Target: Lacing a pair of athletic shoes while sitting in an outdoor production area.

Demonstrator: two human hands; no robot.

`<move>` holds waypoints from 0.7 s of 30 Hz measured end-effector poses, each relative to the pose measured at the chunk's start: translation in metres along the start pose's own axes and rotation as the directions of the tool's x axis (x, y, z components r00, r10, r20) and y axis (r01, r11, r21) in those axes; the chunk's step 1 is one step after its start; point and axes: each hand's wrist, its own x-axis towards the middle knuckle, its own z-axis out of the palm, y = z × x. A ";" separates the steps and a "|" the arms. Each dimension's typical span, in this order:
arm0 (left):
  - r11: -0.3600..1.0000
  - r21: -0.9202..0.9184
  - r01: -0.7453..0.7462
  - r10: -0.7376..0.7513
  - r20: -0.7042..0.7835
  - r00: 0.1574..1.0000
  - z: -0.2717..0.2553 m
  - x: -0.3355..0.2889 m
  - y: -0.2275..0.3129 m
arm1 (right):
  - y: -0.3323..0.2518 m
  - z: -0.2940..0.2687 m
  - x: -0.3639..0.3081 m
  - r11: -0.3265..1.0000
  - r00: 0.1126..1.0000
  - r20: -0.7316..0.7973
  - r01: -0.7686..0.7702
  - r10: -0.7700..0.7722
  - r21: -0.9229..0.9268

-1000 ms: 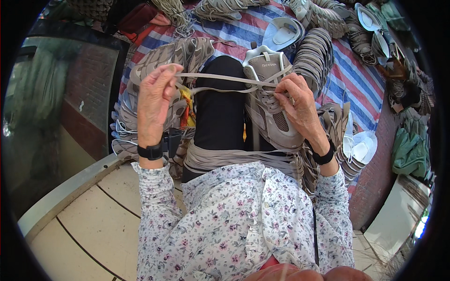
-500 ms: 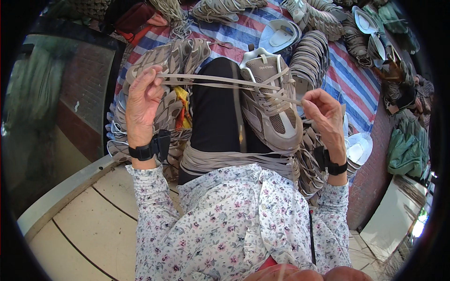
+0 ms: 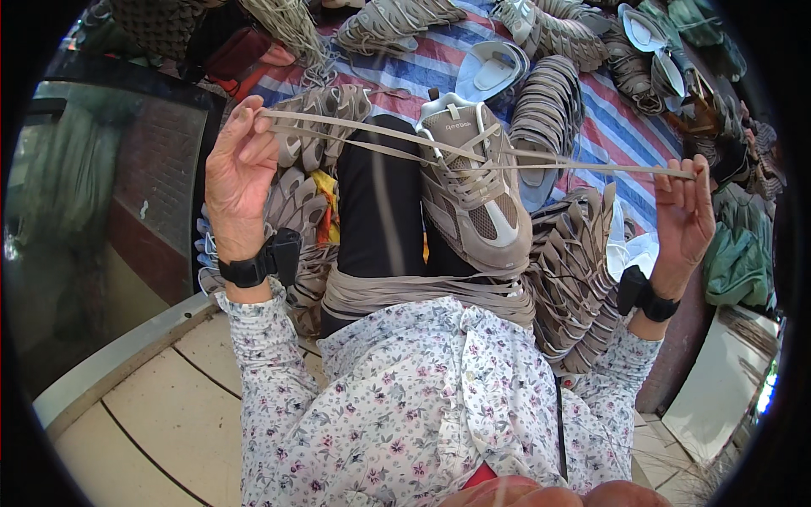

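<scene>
A beige-and-grey sneaker upper [image 3: 484, 221] rests on my lap, its toe toward me, partly laced. My left hand [image 3: 238, 177], raised on the left, pinches a flat beige shoelace [image 3: 338, 122] with two strands running back to the upper's eyelets. Out to the right, my right hand [image 3: 683, 215] is closed on the other lace end [image 3: 612, 170], drawn nearly straight from the upper. A thick bunch of loose laces [image 3: 405, 291] lies across my lap, close to the toe.
Several nested stacks of sneaker uppers [image 3: 574, 283] surround my legs. More uppers [image 3: 547, 110] sit on a striped blue, red and white sheet [image 3: 435, 63]. A glass panel [image 3: 110, 194] stands at left, a green bag [image 3: 737, 253] at right.
My right hand has moved far to the right, stretching its lace out from the upper. My left hand has shifted slightly up and left, still pinching its lace.
</scene>
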 end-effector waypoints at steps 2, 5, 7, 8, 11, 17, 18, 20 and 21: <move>0.999 0.032 0.004 -0.004 0.007 1.000 -0.005 0.001 0.000 | -0.014 -0.010 -0.006 0.992 0.966 -0.250 0.032 -0.062 -0.122; 0.980 0.199 0.027 -0.015 -0.061 0.998 -0.019 0.003 -0.005 | -0.031 -0.012 -0.007 0.995 0.974 -0.210 0.068 -0.081 -0.068; 0.983 0.178 0.037 -0.024 -0.075 0.997 -0.025 0.003 -0.009 | -0.043 -0.009 -0.010 0.994 0.975 -0.194 0.104 -0.107 -0.027; 0.987 0.156 0.046 -0.032 -0.090 0.995 -0.027 0.002 -0.010 | -0.046 -0.012 -0.011 0.994 0.975 -0.195 0.104 -0.107 -0.025; 0.984 0.158 0.076 -0.065 -0.073 0.995 -0.032 0.009 -0.010 | -0.050 -0.032 -0.004 0.970 0.962 -0.236 0.081 -0.136 -0.228; 0.972 0.222 0.078 -0.062 -0.078 0.995 -0.040 0.033 -0.008 | 0.013 0.007 0.058 -0.295 0.931 0.194 0.100 -0.309 -0.950; 0.973 0.221 0.074 -0.058 -0.078 0.995 -0.038 0.037 -0.011 | 0.030 0.015 0.057 -0.532 0.870 0.453 0.295 -0.193 -0.794; 0.971 0.236 0.027 -0.013 -0.061 0.998 -0.035 0.041 -0.014 | 0.087 0.050 0.035 0.069 0.980 0.200 0.199 0.012 -0.978; 0.970 0.243 0.013 -0.013 -0.002 1.000 -0.033 0.045 -0.016 | 0.115 0.060 0.025 0.359 0.970 0.194 0.131 0.146 -0.924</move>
